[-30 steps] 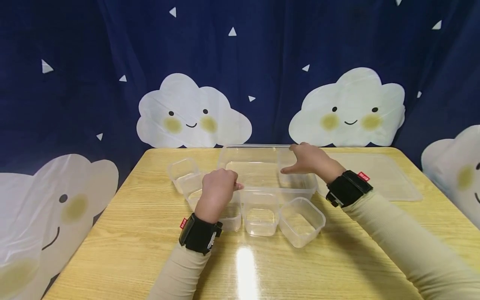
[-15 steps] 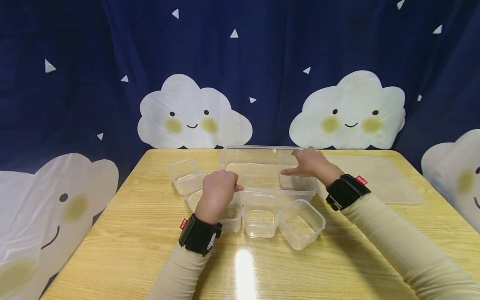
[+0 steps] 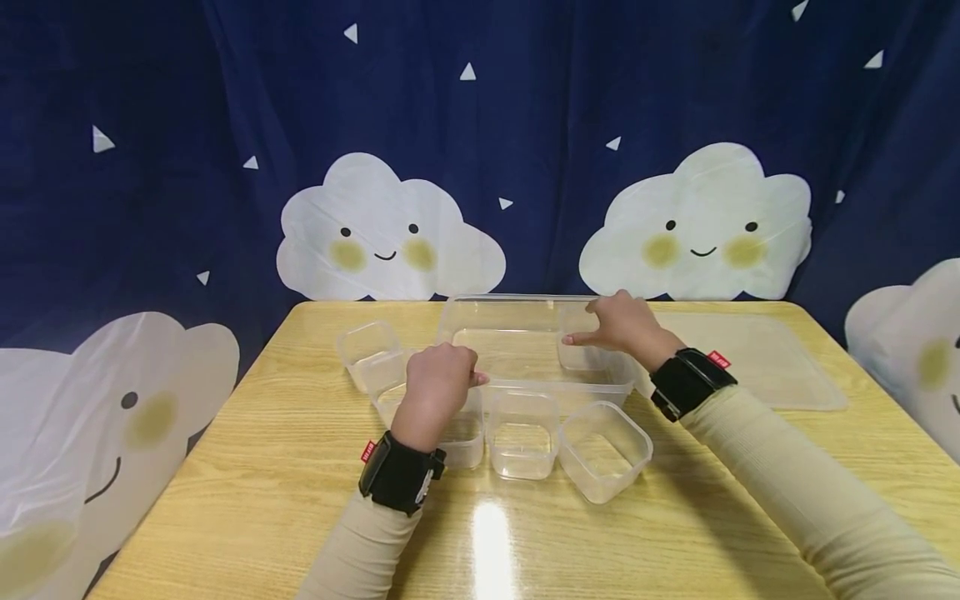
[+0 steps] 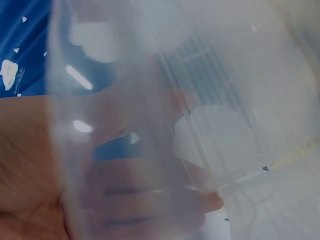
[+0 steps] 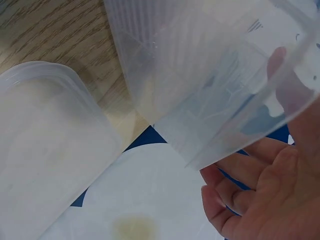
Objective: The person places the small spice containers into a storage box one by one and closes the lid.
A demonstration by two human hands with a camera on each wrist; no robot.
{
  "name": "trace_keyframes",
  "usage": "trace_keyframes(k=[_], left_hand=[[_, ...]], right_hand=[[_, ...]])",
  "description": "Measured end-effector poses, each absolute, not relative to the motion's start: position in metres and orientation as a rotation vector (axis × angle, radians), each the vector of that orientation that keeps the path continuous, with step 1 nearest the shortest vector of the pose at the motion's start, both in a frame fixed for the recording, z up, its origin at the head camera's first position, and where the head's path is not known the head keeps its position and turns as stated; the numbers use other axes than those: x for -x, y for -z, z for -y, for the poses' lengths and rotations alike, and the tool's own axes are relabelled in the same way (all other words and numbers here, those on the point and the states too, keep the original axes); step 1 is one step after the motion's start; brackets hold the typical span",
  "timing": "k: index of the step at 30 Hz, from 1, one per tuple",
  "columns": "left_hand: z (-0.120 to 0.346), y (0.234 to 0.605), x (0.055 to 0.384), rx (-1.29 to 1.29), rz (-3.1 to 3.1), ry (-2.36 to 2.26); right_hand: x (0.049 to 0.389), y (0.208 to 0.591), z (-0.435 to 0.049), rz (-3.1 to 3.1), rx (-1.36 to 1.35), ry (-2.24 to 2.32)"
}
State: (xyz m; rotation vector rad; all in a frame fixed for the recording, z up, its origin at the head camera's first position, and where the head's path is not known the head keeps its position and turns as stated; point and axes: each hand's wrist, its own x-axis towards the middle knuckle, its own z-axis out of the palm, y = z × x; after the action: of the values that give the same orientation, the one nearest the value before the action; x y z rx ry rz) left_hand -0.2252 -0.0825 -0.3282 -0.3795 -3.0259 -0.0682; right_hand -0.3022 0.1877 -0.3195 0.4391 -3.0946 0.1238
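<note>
My left hand [image 3: 437,383], fingers curled, grips a clear plastic container rim where the large clear box [image 3: 517,387] meets the left clear container [image 3: 465,454]. In the left wrist view, its thumb and fingers [image 4: 212,201] show through cloudy plastic, so which rim they hold is unclear. Over the large box's right end, my right hand [image 3: 626,325] has its thumb and fingers curved around a small clear container [image 3: 577,354] inside. The right wrist view shows the thumb through plastic and the other fingers [image 5: 215,200] bent beside the wall.
Two small clear containers, one in the middle [image 3: 522,467] and one turned at an angle [image 3: 603,487], stand before the large box. Another small container [image 3: 367,333] sits far left. A flat translucent lid [image 3: 757,358] lies right on the wooden table [image 3: 247,483]. A curtain hangs behind.
Over the box's right end, my right hand has shifted slightly right and down. The left hand and the containers stay in place; the whole view has tilted a little.
</note>
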Motion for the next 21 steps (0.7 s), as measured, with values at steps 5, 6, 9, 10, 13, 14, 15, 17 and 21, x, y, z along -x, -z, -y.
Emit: trace_keyframes(k=[5, 6, 9, 10, 13, 14, 15, 17, 21], left_hand=[[0.083, 0.328, 0.223, 0.384, 3.003, 0.059], [0.083, 0.328, 0.223, 0.386, 2.998, 0.057], [0.083, 0.329, 0.222, 0.390, 2.989, 0.059], [0.083, 0.329, 0.222, 0.392, 2.984, 0.061], [0.083, 0.330, 0.221, 0.396, 2.974, 0.064], [0.083, 0.331, 0.221, 0.397, 2.971, 0.064], [0.083, 0.331, 0.221, 0.398, 2.965, 0.059], [0.083, 0.331, 0.221, 0.398, 2.958, 0.050], [0.083, 0.330, 0.222, 0.394, 2.959, 0.045]], right_hand=[[0.306, 0.321, -0.188, 3.073, -0.420, -0.152], [0.307, 0.322, -0.188, 3.070, -0.417, -0.160], [0.310, 0.323, -0.189, 3.070, -0.407, -0.183], [0.310, 0.324, -0.189, 3.071, -0.403, -0.191], [0.313, 0.325, -0.190, 3.077, -0.389, -0.213], [0.313, 0.325, -0.190, 3.077, -0.387, -0.216], [0.314, 0.325, -0.190, 3.077, -0.387, -0.220], [0.315, 0.326, -0.191, 3.074, -0.384, -0.225], [0.316, 0.326, -0.192, 3.057, -0.393, -0.236]])
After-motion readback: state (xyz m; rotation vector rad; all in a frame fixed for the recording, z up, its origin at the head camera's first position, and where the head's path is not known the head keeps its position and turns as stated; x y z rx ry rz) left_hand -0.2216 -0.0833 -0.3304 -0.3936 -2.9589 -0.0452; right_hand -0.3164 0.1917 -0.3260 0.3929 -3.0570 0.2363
